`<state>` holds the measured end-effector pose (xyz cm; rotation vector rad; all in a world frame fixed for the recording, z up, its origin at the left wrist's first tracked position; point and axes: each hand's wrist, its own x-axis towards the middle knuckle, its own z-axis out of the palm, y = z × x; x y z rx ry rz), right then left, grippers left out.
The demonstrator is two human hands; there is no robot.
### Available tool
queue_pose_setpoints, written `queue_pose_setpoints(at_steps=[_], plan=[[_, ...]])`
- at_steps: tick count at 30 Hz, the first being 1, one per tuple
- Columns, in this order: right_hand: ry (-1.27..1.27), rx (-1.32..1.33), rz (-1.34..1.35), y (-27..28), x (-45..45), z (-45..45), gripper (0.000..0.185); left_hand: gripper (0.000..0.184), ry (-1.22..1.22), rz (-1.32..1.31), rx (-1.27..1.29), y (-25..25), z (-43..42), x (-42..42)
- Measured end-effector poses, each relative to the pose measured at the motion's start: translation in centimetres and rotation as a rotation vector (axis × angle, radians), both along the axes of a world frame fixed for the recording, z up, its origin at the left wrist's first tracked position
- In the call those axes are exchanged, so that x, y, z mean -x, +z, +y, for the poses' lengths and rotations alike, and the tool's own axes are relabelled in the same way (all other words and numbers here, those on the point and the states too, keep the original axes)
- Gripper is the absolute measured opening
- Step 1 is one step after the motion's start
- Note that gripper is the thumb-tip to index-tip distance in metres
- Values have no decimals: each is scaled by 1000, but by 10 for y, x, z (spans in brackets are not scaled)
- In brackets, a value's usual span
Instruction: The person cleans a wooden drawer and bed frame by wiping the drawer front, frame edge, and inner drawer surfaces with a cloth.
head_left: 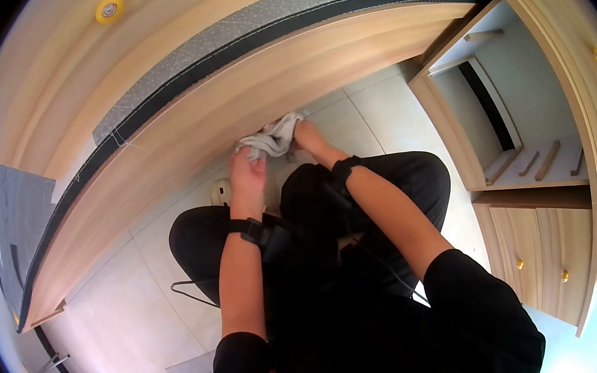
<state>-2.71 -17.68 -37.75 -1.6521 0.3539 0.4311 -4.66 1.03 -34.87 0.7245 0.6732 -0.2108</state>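
A crumpled pale grey cloth [272, 139] is stretched between my two hands, low beside the wooden side panel [230, 106]. My left hand [247, 166] grips its left end, fingers closed round the fabric. At the cloth's right end, my right hand [308, 138] is closed on it, its fingers partly hidden by the folds. Both forearms reach forward over my bent knees in black trousers [408, 181].
Pale floor tiles [106, 304] lie around my legs. An open wooden cabinet [446, 125] with small drawers [542, 254] stands at right. The long panel curves across the front, below a grey surface with black edging [224, 46]. A cable [191, 291] hangs near my left knee.
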Motion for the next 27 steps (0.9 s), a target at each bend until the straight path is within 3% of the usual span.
queue_pose_setpoints(at_steps=[2, 3, 4, 6, 7, 11, 16, 19, 24, 27], plan=[[-585, -591, 78, 34, 6, 0, 45, 28, -1, 4, 5, 11, 4, -2], [-762, -736, 41, 37, 2, -4, 46, 29, 17, 70, -29, 17, 6, -3], [-777, -736, 46, 39, -1, -8, 46, 31, 30, 139, -64, 14, 9, -3], [-843, -902, -219, 46, -6, -18, 39, 32, -4, 65, -86, 1, 15, -5], [-867, -1018, -137, 55, -9, -19, 38, 33, -20, -18, -103, -3, 16, -7], [-780, -1070, -56, 56, -13, -17, 37, 34, -41, -17, -136, -6, 17, -7], [-742, -1193, -57, 67, -8, -10, 40, 29, -83, -127, -110, 1, 11, -4], [-648, -1257, -63, 64, -3, -8, 47, 26, -72, -38, -127, 1, 9, -7], [-527, -1297, -131, 66, -7, -5, 53, 31, -117, -126, -85, 7, 1, -3], [-719, -1196, -150, 67, -9, -2, 49, 28, -186, -167, -168, 10, -5, -4]])
